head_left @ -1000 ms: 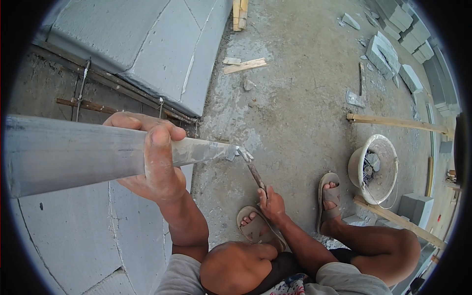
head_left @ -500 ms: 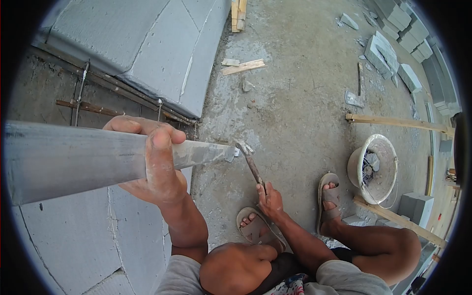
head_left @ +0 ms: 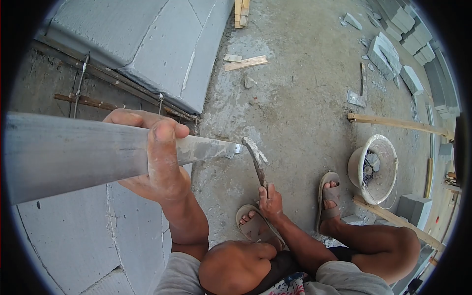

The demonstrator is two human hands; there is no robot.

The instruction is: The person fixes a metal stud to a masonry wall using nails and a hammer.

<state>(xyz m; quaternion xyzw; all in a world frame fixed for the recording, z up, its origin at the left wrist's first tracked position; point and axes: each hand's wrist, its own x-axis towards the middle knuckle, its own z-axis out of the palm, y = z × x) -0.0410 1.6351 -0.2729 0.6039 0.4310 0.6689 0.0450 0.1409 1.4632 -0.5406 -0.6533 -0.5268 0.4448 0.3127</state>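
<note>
My left hand (head_left: 160,157) is wrapped round a long grey metal bar (head_left: 78,156), which runs from the left edge of the view to a narrow far end near the middle. Whitish smears cover that far end, where a small shiny piece (head_left: 238,148) shows. In my right hand (head_left: 270,201) is the handle of a hammer-like tool (head_left: 255,160), its head crusted with pale mortar. The tool's head is just right of the bar's end, with a small gap seen between them.
Grey block walls (head_left: 137,44) stand at left, with rusty rods (head_left: 88,102) in the gap. A bucket of rubble (head_left: 354,164) is at right, near wooden beams (head_left: 398,125). Wood scraps (head_left: 246,63), a trowel-like tool (head_left: 356,99) and broken blocks (head_left: 383,55) lie on the floor.
The tool's head has shifted slightly right, away from the bar's end, and has tilted. My left hand and the bar have moved very little.
</note>
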